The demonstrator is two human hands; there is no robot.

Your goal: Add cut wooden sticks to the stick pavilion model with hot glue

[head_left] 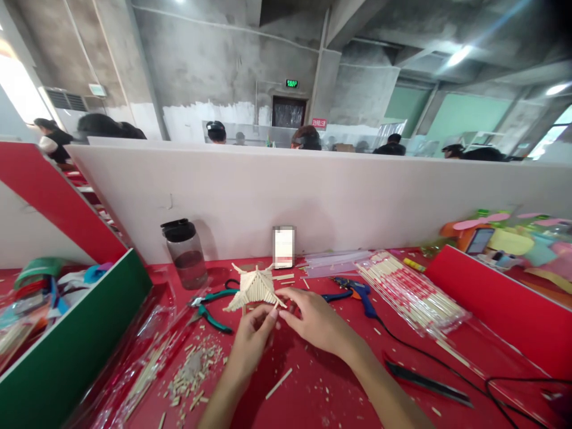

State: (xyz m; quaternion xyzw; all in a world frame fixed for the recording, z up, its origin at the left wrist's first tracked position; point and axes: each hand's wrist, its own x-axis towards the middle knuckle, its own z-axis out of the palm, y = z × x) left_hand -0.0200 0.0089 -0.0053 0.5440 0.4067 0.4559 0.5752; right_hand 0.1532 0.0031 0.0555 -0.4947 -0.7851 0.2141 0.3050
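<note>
A small roof-shaped model of pale wooden sticks point(256, 287) stands over the red table, its corners curving upward. My left hand point(259, 329) is closed at the model's lower front edge, thumb and fingers pinched on it. My right hand point(304, 310) reaches in from the right, thumb and forefinger closed round the model's front right corner. Whatever lies between the fingertips is too small to make out. Green-handled pliers point(217, 320) lie left of the model, and a blue glue gun point(365, 297) lies to the right of my right hand.
Behind the model, a lit phone point(283, 247) leans on the white partition point(232, 190). A dark bottle point(184, 253) stands left. Cut stick pieces point(194, 369) lie front left. Right are bagged sticks point(411, 292), a black blade-like tool point(429, 382) and a cable. Several people are beyond.
</note>
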